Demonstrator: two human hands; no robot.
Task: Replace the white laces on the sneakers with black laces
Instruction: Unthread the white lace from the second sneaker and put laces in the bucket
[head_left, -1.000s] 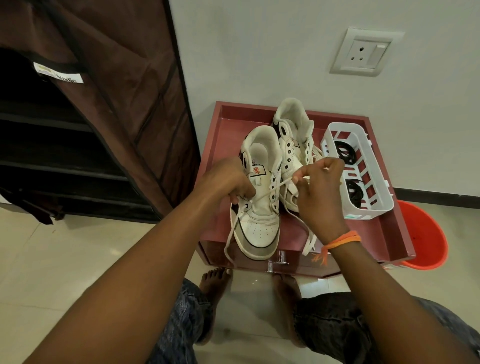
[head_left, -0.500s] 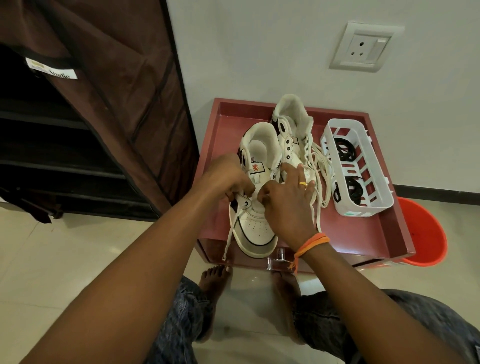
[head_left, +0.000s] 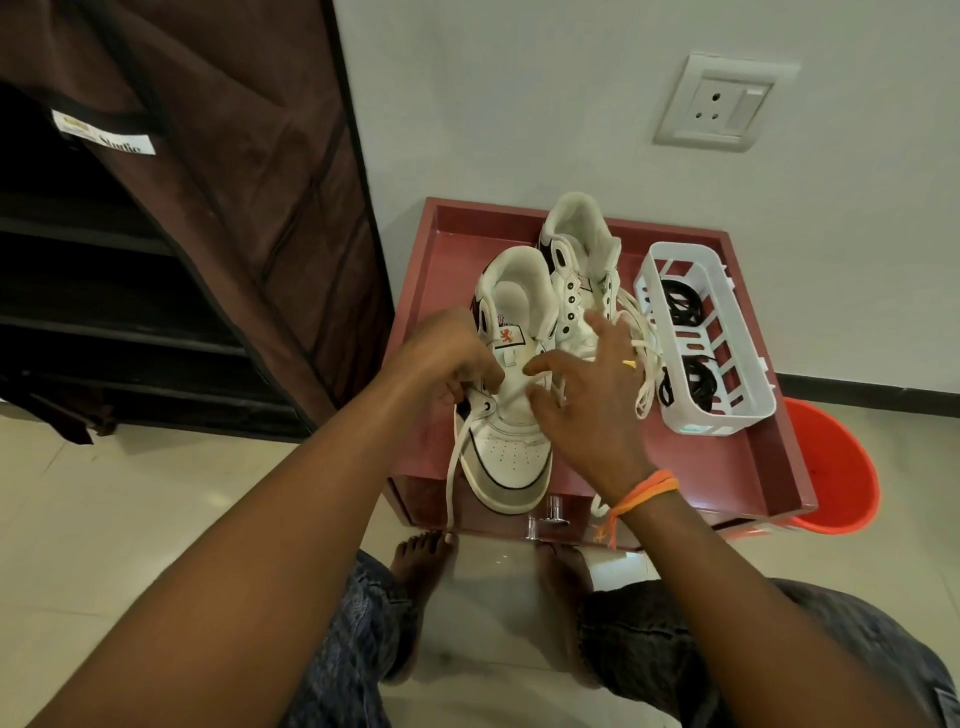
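In the head view, the near white leather sneaker (head_left: 511, 395) is stood at the front edge of the maroon wooden tray (head_left: 737, 467), its white cotton lace (head_left: 457, 467) half unthreaded and hung over that edge. The lace is pinched at the left eyelets by the left hand (head_left: 447, 358), while the right hand (head_left: 592, 395) is spread, released, over the tongue. Each crossing is best loosened singly; the coiled black laces (head_left: 685, 343) are kept in the white plastic basket (head_left: 748, 332) at the right edge.

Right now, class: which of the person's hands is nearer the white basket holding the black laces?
Right. The right hand hovers over the sneakers just beside the white basket; the left hand is on the near sneaker's far side.

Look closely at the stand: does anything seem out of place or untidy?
Yes. A white lace from the near sneaker dangles over the stand's front edge, and loose laces lie heaped beside the basket.
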